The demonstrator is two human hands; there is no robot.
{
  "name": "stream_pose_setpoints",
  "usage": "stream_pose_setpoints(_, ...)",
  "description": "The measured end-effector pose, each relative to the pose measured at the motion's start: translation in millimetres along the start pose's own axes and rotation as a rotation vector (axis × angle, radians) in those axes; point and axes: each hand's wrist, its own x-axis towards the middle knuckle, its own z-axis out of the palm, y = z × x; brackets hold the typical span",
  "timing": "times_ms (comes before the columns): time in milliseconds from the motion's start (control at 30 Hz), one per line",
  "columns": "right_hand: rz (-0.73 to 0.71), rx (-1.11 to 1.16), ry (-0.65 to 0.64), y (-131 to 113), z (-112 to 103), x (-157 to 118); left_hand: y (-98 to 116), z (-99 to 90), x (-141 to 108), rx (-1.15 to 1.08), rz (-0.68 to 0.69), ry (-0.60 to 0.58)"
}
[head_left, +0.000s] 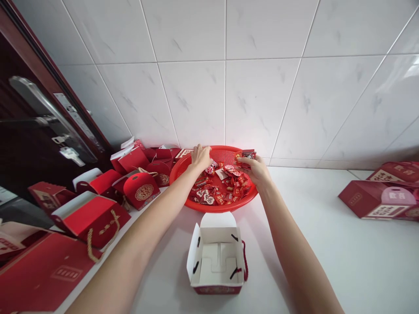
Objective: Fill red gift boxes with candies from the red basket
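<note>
A red plastic basket [222, 208] holds many red-wrapped sweets [225, 185]. Over its back left part, my left hand [200, 158] reaches in with bent fingers; whatever lies under the fingertips is hidden. My right hand [255, 168] grips several wrapped sweets [246, 155] at the basket's right rim. In front of the basket stands an open box [218, 261], white inside, with its flaps up, black cord ends in its walls and a dark red cord handle on the right. Nothing lies inside it.
Red gift boxes [98, 218] crowd the left side, some open, several with cord handles. More red boxes [376, 198] lie at the far right on the white table [307, 209]. A tiled wall [262, 87] rises behind; a dark door [29, 131] with keys stands at left.
</note>
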Motion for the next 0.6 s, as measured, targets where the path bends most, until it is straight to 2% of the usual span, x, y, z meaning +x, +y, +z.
stream_pose_setpoints(100, -0.003, -0.002, -0.008, 0.1, -0.3, 0.0, 10.3, -0.5, -4.3, 0.007, 0.194, -0.097)
stream_pose_setpoints(200, -0.011, -0.006, -0.020, 1.7, -1.6, 1.5, 12.7, 3.3, -5.5, 0.010, 0.291, -0.270)
stream_pose_setpoints(400, -0.019, -0.010, -0.028, 3.3, -3.2, 3.1, 5.7, 6.1, -4.6, 0.047, 0.284, -0.599)
stream_pose_setpoints(600, -0.014, -0.014, -0.023, 1.6, -3.1, 1.3, 12.3, -2.1, -10.1, 0.100, 0.251, -0.870)
